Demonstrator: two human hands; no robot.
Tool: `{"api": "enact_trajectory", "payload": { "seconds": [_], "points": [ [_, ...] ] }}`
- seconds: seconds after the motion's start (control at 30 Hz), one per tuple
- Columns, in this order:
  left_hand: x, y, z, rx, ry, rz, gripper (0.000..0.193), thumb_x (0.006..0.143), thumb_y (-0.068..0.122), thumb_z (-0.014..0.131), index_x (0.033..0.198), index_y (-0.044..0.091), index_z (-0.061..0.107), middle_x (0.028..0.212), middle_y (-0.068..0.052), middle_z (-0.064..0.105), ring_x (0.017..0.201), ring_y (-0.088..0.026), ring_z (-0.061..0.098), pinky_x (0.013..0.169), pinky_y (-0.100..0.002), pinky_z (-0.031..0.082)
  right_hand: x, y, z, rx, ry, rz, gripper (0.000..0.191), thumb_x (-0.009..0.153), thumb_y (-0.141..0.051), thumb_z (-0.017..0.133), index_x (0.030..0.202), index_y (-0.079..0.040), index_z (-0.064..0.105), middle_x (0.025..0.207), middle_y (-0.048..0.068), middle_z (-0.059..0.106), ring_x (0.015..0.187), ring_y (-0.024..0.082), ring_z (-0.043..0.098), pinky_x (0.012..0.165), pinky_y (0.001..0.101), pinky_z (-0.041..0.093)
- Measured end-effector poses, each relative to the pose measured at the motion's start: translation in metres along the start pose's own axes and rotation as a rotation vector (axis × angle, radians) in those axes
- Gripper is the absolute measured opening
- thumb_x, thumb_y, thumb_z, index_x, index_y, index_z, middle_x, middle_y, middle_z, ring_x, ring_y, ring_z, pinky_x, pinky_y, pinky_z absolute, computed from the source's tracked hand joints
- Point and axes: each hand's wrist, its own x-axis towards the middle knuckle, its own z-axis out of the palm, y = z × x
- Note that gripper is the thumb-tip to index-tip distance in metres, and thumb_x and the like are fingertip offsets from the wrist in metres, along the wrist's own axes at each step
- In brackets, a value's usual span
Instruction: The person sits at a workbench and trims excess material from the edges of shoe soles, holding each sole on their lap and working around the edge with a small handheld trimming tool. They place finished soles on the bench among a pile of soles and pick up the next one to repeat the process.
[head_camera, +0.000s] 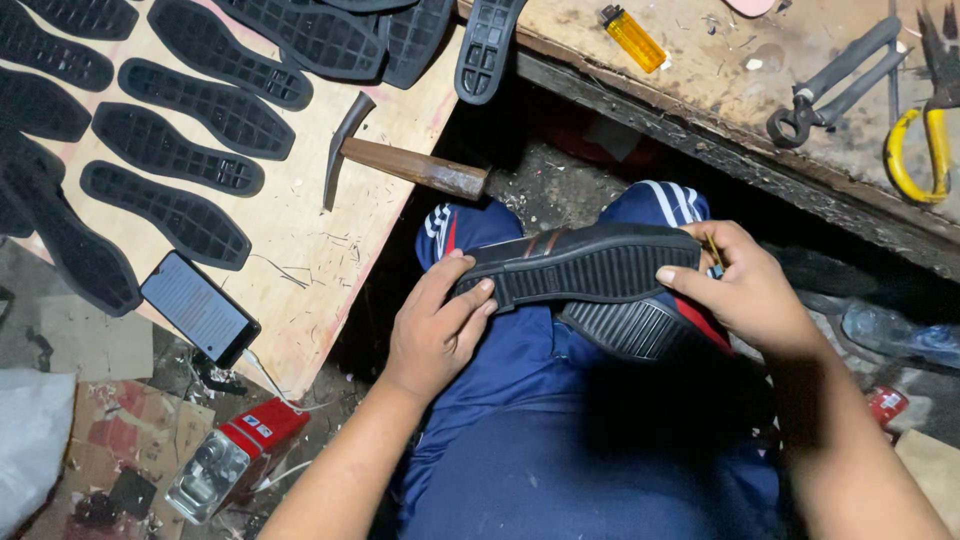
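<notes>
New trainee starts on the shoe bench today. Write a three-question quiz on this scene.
1. True or false: both hands grip the black ribbed rubber shoe sole.
2. Which tool lies on the pale plywood board? A) wooden-handled hammer B) yellow plastic lighter
3. What flat thing lies at the board's near edge?

Key: 1 true: left hand, right hand. 2 A. 3 a black smartphone.

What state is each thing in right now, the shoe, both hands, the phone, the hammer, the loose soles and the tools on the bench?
Shoe: sole up, held over the lap.
Left hand: gripping one end of the shoe.
Right hand: gripping the other end.
Phone: screen lit, cable plugged in.
Hammer: lying flat on the board.
Loose soles: spread tread up.
Pliers: lying shut.
Lighter: lying flat.
</notes>
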Motion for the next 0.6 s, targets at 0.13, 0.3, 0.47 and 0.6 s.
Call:
{"api": "enact_trajectory", "payload": {
  "seconds": [0.13,0.3,0.47,0.6],
  "points": [
    [0.004,0.011,0.001,0.043,0.041,-0.019,0.02,0.083,0.012,0.08,0.1,0.005,0.071,0.119,-0.016,0.067,0.118,-0.037,0.066,0.102,-0.045,0.05,-0.003,0.002,0.002,0.036,-0.005,-0.049,0.049,0.08,-0.019,0.082,0.122,-0.002,0.063,0.092,0.0,0.061,0.082,0.009,0.054,0.075,0.0248,0.048],
    [0.014,0.035,0.005,0.206,-0.05,-0.128,0.035,0.078,0.008,0.072,0.111,0.001,0.065,0.118,-0.019,0.066,0.117,-0.037,0.061,0.107,-0.051,0.039,-0.004,0.002,0.002,0.029,-0.001,-0.068,0.049,0.08,-0.019,0.083,0.121,-0.002,0.064,0.09,0.0,0.057,0.081,0.009,0.051,0.074,0.0245,0.046],
    [0.029,0.044,0.031,0.252,-0.083,-0.096,0.05,0.081,0.0,0.063,0.131,0.001,0.059,0.13,-0.022,0.063,0.128,-0.038,0.056,0.115,-0.048,0.038,-0.003,0.003,0.005,-0.019,0.018,-0.079,0.047,0.079,-0.02,0.083,0.119,-0.002,0.067,0.094,0.003,0.058,0.081,0.01,0.052,0.074,0.0257,0.047],
    [0.039,0.043,0.04,0.072,-0.008,-0.147,0.053,0.076,-0.001,0.058,0.128,0.002,0.061,0.132,-0.016,0.066,0.13,-0.035,0.059,0.116,-0.047,0.037,-0.002,0.005,0.002,0.017,0.016,-0.122,0.046,0.078,-0.021,0.082,0.118,-0.002,0.067,0.099,0.003,0.059,0.084,0.011,0.053,0.078,0.0261,0.047]
  ]
}}
